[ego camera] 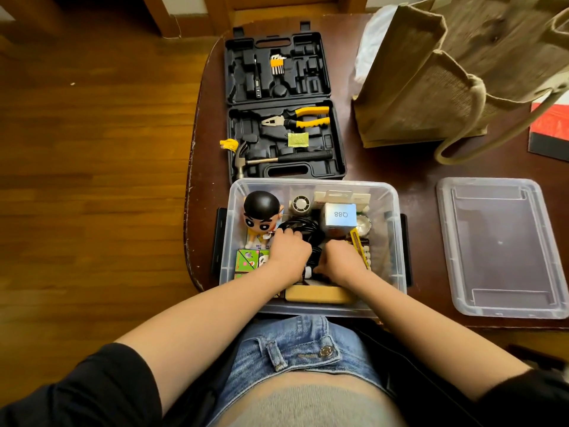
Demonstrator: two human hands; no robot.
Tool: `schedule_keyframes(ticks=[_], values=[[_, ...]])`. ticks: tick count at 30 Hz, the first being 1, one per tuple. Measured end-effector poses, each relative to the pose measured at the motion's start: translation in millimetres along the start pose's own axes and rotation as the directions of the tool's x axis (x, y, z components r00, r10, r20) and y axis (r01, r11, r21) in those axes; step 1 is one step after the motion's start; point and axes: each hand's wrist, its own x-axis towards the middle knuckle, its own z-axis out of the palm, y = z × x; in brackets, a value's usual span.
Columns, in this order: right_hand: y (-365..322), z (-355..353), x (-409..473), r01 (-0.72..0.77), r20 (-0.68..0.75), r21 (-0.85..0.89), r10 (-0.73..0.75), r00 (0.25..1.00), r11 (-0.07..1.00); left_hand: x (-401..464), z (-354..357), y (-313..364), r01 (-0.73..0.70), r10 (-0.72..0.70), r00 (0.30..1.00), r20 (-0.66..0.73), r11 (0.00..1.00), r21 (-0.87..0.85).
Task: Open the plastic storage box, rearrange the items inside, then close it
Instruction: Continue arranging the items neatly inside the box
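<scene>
The clear plastic storage box (395, 241) stands open at the table's near edge, and its lid (498, 246) lies flat to the right. Both my hands are down inside the box. My left hand (289, 251) has its fingers curled on a coil of black cable (303, 226) in the middle. My right hand (341, 260) grips the same cable bundle near a white plug. Around them lie a black-haired toy figure (263, 215), a green picture box (248, 260), a small box marked Q88 (340, 218), a small round fan (300, 204) and a tan wooden block (317, 294).
An open black tool case (283, 103) with pliers, hammer and hex keys lies just beyond the box. A jute bag (431, 75) stands at the back right, with a red and black book (549, 127) at the right edge. Wooden floor lies to the left.
</scene>
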Motion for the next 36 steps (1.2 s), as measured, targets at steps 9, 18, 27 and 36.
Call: schedule_keyframes(ticks=[9,18,27,36], values=[[12.0,-17.1,4.8,-0.002,0.013,-0.132,0.004,1.000,0.991,1.9,0.1,-6.8,-0.035,0.031,0.998,-0.051,0.997,-0.074],[23.5,-10.6,3.7,0.120,0.038,-0.281,-0.113,0.993,0.952,9.7,-4.3,6.0,-0.111,0.111,0.993,-0.051,0.994,0.003],[19.3,-9.2,6.6,0.175,-0.007,-0.424,-0.196,0.981,0.889,15.9,-3.4,15.0,-0.131,0.132,0.990,-0.056,0.991,0.025],[15.1,-8.2,4.6,0.089,0.010,-0.380,-0.092,0.996,0.921,16.3,-3.2,8.1,-0.105,0.105,0.994,-0.004,0.987,-0.120]])
